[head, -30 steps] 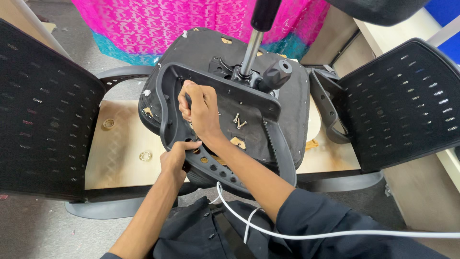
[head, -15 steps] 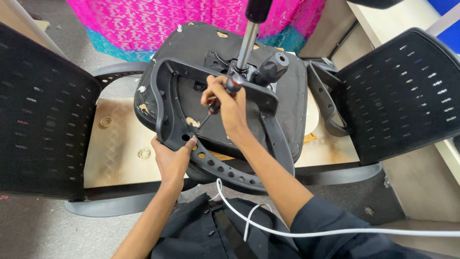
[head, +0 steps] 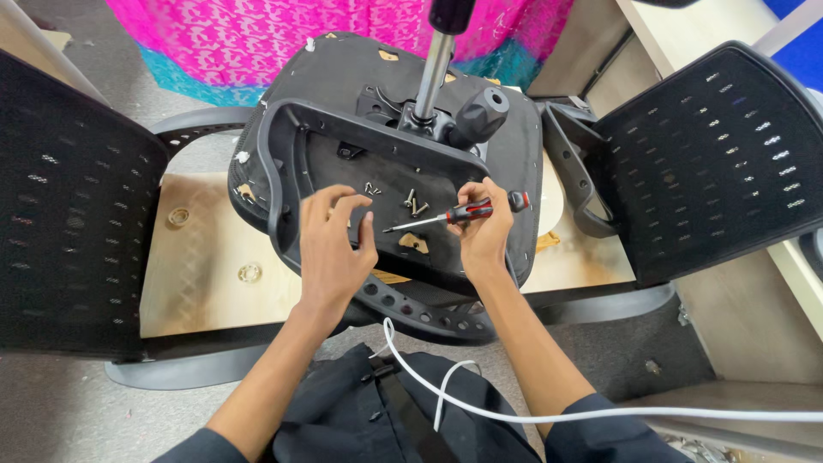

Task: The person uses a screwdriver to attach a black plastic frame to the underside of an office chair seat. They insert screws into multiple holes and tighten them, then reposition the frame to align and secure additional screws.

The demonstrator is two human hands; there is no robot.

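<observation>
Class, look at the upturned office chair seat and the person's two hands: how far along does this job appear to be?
Done: several loose screws already lie on the underside of the upturned seat.
In hand: the right hand holds a red-and-black screwdriver, tip toward those screws; the left hand hovers open over the seat.
Left: the metal column and black armrest frame remain on the seat.

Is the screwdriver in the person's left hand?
No, the red-and-black screwdriver is in the right hand; the left hand holds no tool.
</observation>
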